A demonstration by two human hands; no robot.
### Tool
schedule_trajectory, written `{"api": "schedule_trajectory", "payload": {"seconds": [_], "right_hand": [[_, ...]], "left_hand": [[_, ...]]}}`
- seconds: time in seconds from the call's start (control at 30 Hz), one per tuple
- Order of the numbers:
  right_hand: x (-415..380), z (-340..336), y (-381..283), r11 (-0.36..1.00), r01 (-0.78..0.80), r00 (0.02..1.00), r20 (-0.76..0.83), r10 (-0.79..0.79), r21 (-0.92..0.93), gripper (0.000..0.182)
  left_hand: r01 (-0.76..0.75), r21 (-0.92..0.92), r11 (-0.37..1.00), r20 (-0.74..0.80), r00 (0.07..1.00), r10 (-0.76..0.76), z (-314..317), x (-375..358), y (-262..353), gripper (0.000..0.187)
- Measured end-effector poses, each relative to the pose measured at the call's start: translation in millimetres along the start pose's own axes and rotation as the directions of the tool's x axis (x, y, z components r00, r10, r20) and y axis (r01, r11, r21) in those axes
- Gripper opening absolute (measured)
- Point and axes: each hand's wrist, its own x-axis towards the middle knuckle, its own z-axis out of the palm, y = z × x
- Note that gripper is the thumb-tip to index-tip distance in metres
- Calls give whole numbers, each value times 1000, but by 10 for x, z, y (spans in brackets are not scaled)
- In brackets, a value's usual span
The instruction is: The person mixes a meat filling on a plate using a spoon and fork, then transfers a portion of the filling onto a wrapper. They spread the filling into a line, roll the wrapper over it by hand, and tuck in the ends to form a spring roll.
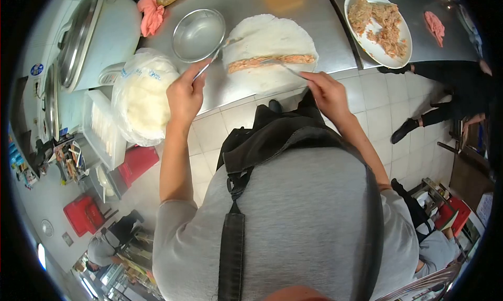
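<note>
Fingers (194, 70) closed, your left hand (184, 96) grasps one thin utensil (214, 58) while your right hand (329, 95) pinches a second utensil (293, 72) at the orange filling strip (245, 64).

Pink cloth (151, 15) beside lidded pot (112, 42)

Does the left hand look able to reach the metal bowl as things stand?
Probably yes: the metal bowl sits just beyond the left hand and nothing else seems to block the way, though the thin utensil it holds might hinder a grasp.
</note>
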Motion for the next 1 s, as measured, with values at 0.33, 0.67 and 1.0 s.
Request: {"api": "schedule_trajectory", "payload": {"seconds": [0.33, 0.67, 1.0], "right_hand": [[-239, -1269, 425, 880, -474, 771, -467, 433, 35, 30], [-58, -1460, 1260, 737, -324, 916, -392, 87, -593, 30], [-104, -53, 368, 861, 394, 917, 204, -344, -321, 41]], "left_hand": [[-385, -268, 883, 179, 881, 438, 1262, 1133, 1622, 22], [-647, -43, 761, -8, 762, 647, 2163, 1237, 2190, 27], [-563, 171, 809, -134, 800, 585, 947, -167, -22, 25]]}}
